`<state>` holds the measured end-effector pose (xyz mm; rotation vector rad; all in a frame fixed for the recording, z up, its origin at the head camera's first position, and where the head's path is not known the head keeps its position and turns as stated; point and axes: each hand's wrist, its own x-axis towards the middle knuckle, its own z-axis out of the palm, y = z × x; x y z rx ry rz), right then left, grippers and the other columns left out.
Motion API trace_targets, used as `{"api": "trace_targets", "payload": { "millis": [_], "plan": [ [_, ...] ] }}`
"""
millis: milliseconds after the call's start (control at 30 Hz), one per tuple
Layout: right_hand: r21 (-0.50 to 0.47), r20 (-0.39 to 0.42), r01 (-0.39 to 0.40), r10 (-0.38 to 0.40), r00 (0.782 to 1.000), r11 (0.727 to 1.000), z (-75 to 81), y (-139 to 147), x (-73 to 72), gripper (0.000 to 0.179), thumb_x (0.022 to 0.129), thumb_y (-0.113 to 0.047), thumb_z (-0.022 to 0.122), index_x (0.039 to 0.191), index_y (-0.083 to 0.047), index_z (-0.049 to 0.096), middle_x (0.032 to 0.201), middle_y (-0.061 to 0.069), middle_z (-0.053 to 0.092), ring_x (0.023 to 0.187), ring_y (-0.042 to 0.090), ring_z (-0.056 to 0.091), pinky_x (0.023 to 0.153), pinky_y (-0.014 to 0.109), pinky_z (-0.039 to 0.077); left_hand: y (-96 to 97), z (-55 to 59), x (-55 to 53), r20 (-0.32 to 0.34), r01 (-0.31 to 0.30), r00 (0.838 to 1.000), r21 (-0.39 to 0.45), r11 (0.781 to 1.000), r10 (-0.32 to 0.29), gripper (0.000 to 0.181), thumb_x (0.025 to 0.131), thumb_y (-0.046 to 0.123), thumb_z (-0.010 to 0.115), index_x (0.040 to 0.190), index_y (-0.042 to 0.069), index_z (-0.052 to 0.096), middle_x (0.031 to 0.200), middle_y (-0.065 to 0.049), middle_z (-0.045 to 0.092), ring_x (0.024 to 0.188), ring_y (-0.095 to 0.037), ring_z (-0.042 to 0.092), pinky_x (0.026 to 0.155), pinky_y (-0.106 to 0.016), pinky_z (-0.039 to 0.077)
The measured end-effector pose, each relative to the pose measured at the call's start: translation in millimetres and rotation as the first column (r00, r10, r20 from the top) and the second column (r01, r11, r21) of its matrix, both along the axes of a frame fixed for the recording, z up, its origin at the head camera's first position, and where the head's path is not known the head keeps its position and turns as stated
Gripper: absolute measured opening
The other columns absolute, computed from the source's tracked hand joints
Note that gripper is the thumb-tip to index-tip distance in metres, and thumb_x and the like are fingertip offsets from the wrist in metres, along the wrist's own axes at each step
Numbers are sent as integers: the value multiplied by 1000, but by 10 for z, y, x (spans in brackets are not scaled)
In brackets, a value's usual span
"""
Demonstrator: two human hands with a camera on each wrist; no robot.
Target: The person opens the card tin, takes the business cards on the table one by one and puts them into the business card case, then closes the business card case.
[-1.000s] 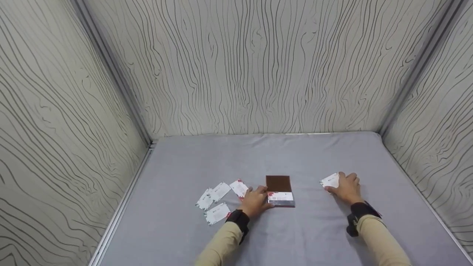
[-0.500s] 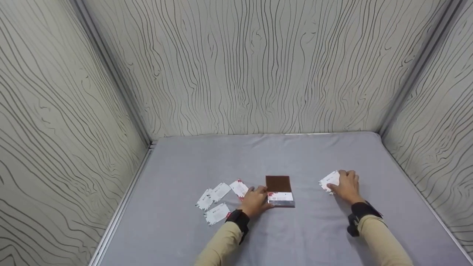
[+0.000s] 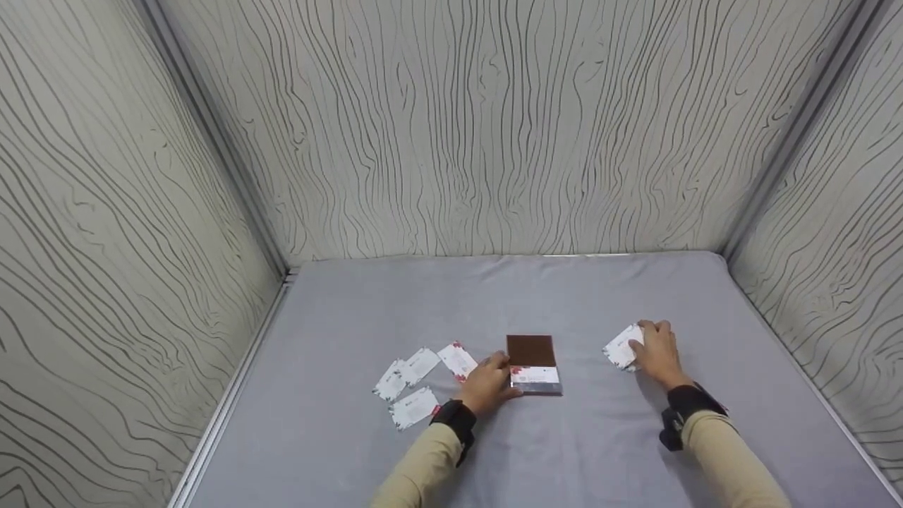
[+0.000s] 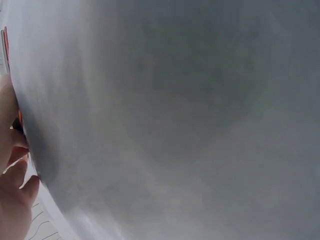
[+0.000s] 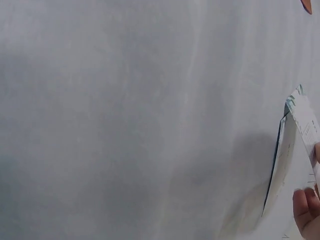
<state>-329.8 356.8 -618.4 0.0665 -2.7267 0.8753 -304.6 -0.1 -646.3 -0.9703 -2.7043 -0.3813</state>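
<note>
A brown card holder (image 3: 531,350) lies open flat in the head view. A white card with red flowers (image 3: 537,376) shows in its lower half. My left hand (image 3: 487,386) grips the holder's left edge, thumb at the lower corner and fingers farther up. To the right, my right hand (image 3: 659,354) pinches white cards with leafy corners (image 3: 621,347) between thumb and fingers, tilted up from the cloth. In the right wrist view, a tilted card (image 5: 303,117) stands in front of another card's edge; how many are held, I cannot tell.
Left of my left hand, a red-flowered card (image 3: 458,360) and several green-leafed cards (image 3: 415,408) lie loose, two overlapping. A small red tab (image 3: 436,409) shows by my left wrist. Grey cloth (image 3: 564,296) covers the table, with patterned walls (image 3: 494,127) on three sides.
My right hand has shifted slightly left and away from me, tilting the cards more upright; its thumb has moved across their face. The left hand and the holder have stayed nearly still.
</note>
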Motion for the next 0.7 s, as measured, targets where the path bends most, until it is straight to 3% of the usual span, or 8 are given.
{"api": "trace_targets", "payload": {
  "millis": [300,700],
  "plan": [
    [-40,9,-59,59,998,997,81,-56,-39,41,89,10,59,128,15,48,114,39,40,99,55,52,83,64,43,-5,3,3,84,2,996,40,999,-5,39,87,32,76,110,1,69,119,-9,59,108,-21,61,92,-29,49],
    [-53,-94,-158,153,984,986,144,-227,-74,46,84,15,60,129,11,52,104,33,48,92,47,53,79,62,45,6,-45,-17,115,-14,993,62,998,7,42,87,32,76,114,0,69,123,-11,58,112,-24,60,94,-31,48]
  ]
}}
